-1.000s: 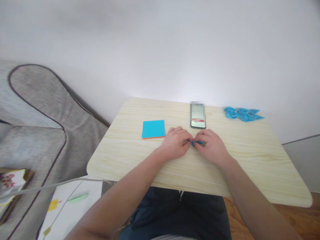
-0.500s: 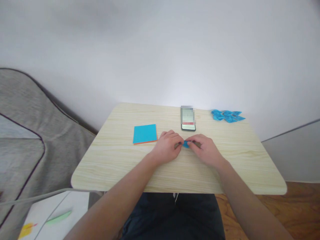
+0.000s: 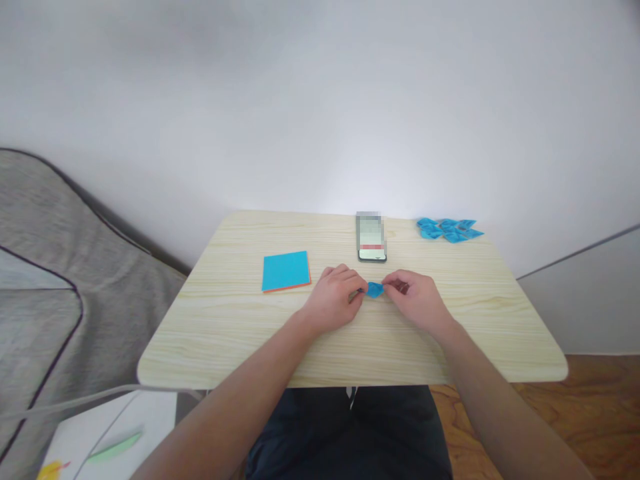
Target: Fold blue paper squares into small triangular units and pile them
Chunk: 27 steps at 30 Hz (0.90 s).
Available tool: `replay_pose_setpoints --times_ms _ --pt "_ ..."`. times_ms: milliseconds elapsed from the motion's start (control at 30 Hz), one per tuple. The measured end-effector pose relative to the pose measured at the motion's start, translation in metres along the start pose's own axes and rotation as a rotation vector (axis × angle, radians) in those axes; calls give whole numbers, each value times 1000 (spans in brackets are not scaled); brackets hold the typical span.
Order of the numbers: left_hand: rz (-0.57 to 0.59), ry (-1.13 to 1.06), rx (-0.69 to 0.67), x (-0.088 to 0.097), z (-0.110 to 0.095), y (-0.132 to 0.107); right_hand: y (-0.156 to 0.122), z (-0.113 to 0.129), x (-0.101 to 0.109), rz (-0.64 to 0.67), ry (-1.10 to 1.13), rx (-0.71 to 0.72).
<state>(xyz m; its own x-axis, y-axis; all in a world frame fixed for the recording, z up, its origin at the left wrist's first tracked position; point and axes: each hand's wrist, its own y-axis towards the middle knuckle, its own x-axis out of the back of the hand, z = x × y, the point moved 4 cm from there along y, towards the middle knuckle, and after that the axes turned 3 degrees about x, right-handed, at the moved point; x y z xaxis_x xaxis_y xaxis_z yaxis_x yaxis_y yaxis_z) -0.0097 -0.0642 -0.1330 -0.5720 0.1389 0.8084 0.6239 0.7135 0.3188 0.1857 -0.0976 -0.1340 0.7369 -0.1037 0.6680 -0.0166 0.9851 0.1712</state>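
A small piece of folded blue paper [image 3: 375,290] lies between my hands, low over the tabletop. My left hand [image 3: 336,298] pinches its left end between thumb and fingers. At its right end, the closed fingertips of my right hand [image 3: 416,298] grip the tip. More of the paper shows between the hands than under the fingers. To the left lies a stack of square paper [image 3: 286,271], blue on top with an orange edge. Several folded blue paper pieces [image 3: 453,231] sit grouped at the table's back right.
A phone [image 3: 371,238] with a lit, partly blurred screen lies behind my hands on the pale wooden table [image 3: 225,347]. A white wall [image 3: 320,120] rises behind it. Grey fabric furniture [image 3: 115,300] stands at the left, with a cable [image 3: 95,396] below.
My right hand has shifted a little outward along the folded blue paper, uncovering more of it. My left hand keeps its pinch. The whole view has moved slightly.
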Motion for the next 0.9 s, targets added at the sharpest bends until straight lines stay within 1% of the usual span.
replay_pose_setpoints --times_ms 67,133,200,233,300,433,500,600,733,900 --pt "6 -8 -3 0 -1 0 2 1 0 2 -13 -6" --pt "7 -26 -6 0 -3 -1 6 -4 4 -6 -37 -55" --pt "3 -50 -6 1 -3 -1 10 -15 17 -30 -74 -134" --pt "0 -62 -3 1 -3 -1 12 -23 27 -51 -101 -170" --pt "-9 -73 9 1 -2 -1 16 -43 54 -104 -155 -219" --pt "-8 -72 3 0 0 0 24 -95 124 -262 -263 -362" --pt "-4 -63 -3 0 -1 1 27 -119 156 -344 -323 -429" --pt "3 -48 -8 0 -2 1 32 -151 189 -437 -390 -498" --pt "12 -44 -11 1 -2 1 39 -180 210 -470 -414 -535" --pt "13 -38 -12 0 -1 2 49 -204 223 -467 -397 -545"
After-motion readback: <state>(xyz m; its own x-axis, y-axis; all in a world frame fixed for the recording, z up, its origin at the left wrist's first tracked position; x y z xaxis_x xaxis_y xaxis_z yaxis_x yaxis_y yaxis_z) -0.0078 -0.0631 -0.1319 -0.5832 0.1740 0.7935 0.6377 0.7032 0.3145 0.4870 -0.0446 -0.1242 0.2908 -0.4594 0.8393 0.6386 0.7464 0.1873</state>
